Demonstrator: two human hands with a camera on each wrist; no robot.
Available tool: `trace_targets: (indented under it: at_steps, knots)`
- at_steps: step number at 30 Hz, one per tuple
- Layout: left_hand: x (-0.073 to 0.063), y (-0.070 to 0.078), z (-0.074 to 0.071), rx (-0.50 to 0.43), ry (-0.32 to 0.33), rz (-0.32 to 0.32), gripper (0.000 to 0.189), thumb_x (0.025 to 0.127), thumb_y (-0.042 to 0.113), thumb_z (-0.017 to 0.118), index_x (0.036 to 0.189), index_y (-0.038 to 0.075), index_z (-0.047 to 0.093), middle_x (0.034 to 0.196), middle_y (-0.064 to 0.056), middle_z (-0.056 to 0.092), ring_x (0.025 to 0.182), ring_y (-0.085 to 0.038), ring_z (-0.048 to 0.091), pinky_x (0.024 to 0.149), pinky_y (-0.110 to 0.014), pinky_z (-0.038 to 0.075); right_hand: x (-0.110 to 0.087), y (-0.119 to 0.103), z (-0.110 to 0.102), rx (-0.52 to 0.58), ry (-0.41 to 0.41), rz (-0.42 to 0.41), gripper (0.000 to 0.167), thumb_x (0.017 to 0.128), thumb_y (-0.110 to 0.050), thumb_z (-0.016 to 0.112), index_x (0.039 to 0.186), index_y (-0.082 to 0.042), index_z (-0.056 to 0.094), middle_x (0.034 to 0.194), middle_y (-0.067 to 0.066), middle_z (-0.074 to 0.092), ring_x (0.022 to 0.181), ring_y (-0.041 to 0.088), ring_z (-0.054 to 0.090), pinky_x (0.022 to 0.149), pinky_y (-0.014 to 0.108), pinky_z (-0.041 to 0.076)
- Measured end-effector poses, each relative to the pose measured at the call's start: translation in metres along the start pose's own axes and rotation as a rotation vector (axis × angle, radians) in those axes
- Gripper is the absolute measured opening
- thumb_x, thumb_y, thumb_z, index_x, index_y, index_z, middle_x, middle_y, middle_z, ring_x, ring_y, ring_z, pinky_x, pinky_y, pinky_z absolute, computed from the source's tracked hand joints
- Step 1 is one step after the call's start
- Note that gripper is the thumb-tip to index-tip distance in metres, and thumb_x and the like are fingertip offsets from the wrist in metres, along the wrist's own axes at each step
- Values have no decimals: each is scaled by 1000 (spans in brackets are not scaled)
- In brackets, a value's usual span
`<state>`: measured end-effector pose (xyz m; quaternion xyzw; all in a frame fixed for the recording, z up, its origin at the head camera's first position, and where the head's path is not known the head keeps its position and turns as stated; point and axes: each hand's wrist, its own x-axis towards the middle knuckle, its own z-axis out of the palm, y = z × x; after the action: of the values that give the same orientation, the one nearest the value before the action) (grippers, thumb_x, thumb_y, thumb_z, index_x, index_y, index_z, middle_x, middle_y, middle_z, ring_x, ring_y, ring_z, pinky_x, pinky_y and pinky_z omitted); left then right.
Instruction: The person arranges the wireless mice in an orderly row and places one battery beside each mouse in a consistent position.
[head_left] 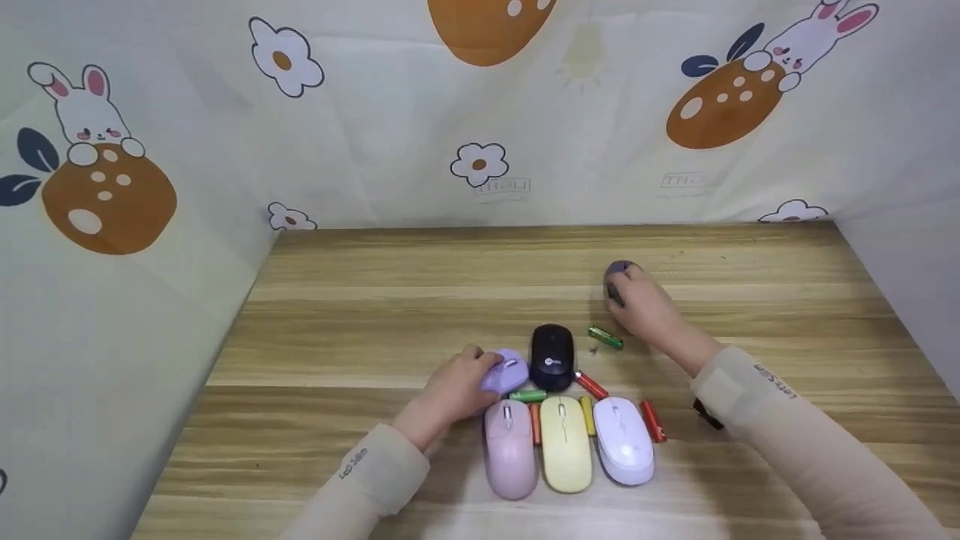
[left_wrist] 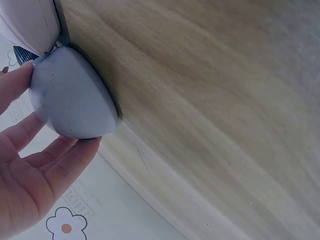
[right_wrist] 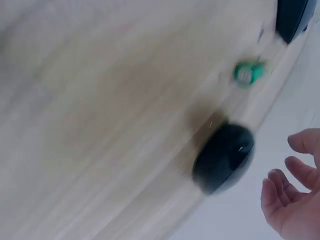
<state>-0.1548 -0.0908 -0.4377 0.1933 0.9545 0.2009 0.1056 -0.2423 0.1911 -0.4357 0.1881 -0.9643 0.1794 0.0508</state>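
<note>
Left sleeve (head_left: pixel 382 471): dark lettering near cuff, reads "Let's Slim". Right sleeve (head_left: pixel 817 454): same words near cuff, turned nearly upside down. Wall cloth (head_left: pixel 382 127): faint boxed word in head view, apparently "LIGHT" in mirror writing, beneath middle flower (head_left: pixel 479 164); second faint box farther right, only part legible, seemingly "THG". Left wrist view: boxed lettering on cloth again, blurred, beside flower. Black mouse (head_left: pixel 552 358): small white logo, letters too small to read.
</note>
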Motion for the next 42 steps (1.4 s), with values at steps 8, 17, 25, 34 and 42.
trace_targets:
  at_steps: [8,17,25,34,42]
  knots:
    - [0,1,0,-11,-2,-26,48,78,17,69,122,2,56,109,-19,55,94,-32,57,83,-43,48,-20,-14,22,-59,-68,-228,17,78,-2,63,94,4,62,86,16,57,77,28,59,68,39,51]
    - [-1,1,2,10,17,-15,49,76,18,71,121,5,56,109,-18,55,94,-33,58,80,-44,48,-25,-12,31,-131,-49,-196,15,73,1,64,87,2,60,77,14,54,71,31,57,61,41,48]
    - [-1,0,1,7,25,-4,50,75,19,71,120,4,56,107,-18,56,93,-33,58,79,-45,48,-25,-11,34,-140,-39,-195,16,71,2,64,86,1,59,74,13,54,69,31,58,59,41,48]
    - [-1,0,1,0,4,-23,50,77,20,71,122,5,55,111,-18,55,96,-34,57,82,-46,47,-25,-11,34,-119,-49,-183,14,72,0,64,86,0,60,77,14,57,71,31,59,60,42,49]
    - [-1,1,1,2,-13,-37,50,78,20,70,124,5,55,113,-18,55,98,-33,56,84,-45,47,-33,-10,27,-137,-87,-151,13,74,-3,65,84,-1,57,78,15,58,72,32,59,59,44,48]
